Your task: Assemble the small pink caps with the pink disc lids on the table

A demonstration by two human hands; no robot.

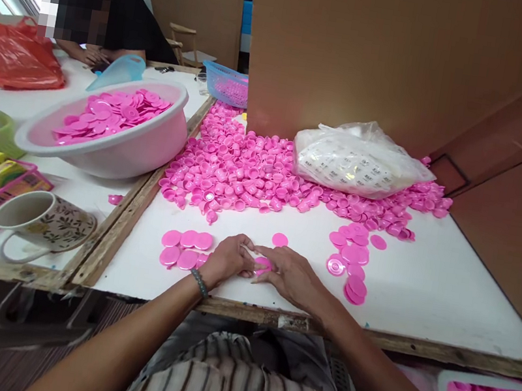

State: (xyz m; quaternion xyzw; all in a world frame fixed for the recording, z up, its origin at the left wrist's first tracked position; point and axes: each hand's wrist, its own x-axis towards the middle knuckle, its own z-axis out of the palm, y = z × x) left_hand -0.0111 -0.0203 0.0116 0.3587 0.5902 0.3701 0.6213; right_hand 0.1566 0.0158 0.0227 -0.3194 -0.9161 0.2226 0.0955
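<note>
A small round pink plastic disc (263,264) is between my two hands, low over the white tabletop near its front edge. My left hand (229,260) has its fingers closed at the disc's left side. From the other side, the fingers of my right hand (292,276) grip the disc's right edge. Left of my hands, pink discs (187,259) lie in two short rows, partly covered by my left hand. One loose disc (280,239) lies just beyond my fingers. To the right is a scattered, overlapping group of discs (354,255).
A large heap of small pink cups (240,166) spreads across the back, with a clear plastic bag (358,161) on it. Cardboard (363,53) stands behind. At left are a basin (145,144) of discs, a mug (45,224) and a person in black (125,15).
</note>
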